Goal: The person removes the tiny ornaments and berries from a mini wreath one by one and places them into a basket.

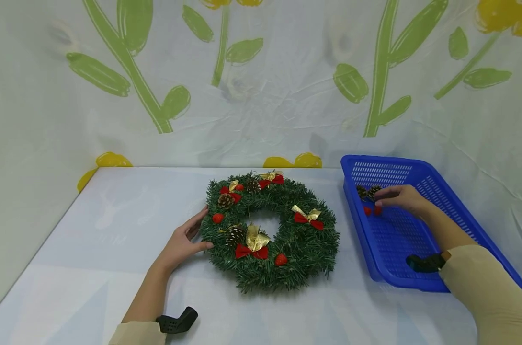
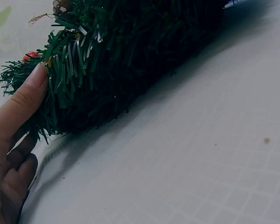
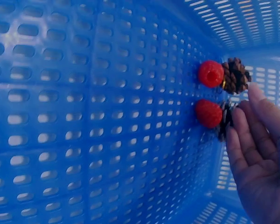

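A green wreath (image 1: pixel 282 249) with red-gold bows, pine cones and red berries lies on the white table (image 1: pixel 114 230). My left hand (image 1: pixel 184 239) rests against its left edge, thumb (image 2: pixel 23 95) pressed on the needles (image 2: pixel 112 60), fingers straight. My right hand (image 1: pixel 401 197) reaches into the blue basket (image 1: pixel 399 239). Its straight fingers (image 3: pixel 252 140) touch a pine cone (image 3: pixel 226 122) beside two red berries (image 3: pixel 209 113) and a second pine cone (image 3: pixel 235 74).
A sheet printed with green stems and yellow flowers (image 1: pixel 261 86) hangs behind and at both sides. The basket stands at the table's right end, close to the wreath. Bare table stretches to the left and front.
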Demonstrator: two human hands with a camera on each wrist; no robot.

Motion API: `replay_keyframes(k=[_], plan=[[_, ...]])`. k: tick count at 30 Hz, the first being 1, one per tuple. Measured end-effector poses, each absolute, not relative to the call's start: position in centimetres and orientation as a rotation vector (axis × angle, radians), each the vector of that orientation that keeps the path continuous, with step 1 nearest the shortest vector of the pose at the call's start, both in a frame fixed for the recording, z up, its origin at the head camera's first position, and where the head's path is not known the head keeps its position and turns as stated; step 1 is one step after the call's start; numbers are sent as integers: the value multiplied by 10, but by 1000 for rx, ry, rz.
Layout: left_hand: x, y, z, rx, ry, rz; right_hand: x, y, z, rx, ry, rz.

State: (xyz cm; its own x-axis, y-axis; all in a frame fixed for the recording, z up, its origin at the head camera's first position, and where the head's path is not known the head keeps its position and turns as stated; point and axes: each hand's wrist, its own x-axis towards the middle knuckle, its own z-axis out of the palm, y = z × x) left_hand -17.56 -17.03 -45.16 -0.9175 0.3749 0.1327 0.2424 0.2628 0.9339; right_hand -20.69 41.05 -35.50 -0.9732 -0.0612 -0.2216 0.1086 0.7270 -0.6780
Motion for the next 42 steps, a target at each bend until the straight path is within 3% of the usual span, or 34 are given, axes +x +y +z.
replay_keyframes(k=[20,42], plan=[[-176,-172,-454,601,2408,1729,-201,405,-323,30,2659,-1319],[-175,-170,-454,604,2435,1733,-183,375,-285,-277,2459,-1763]])
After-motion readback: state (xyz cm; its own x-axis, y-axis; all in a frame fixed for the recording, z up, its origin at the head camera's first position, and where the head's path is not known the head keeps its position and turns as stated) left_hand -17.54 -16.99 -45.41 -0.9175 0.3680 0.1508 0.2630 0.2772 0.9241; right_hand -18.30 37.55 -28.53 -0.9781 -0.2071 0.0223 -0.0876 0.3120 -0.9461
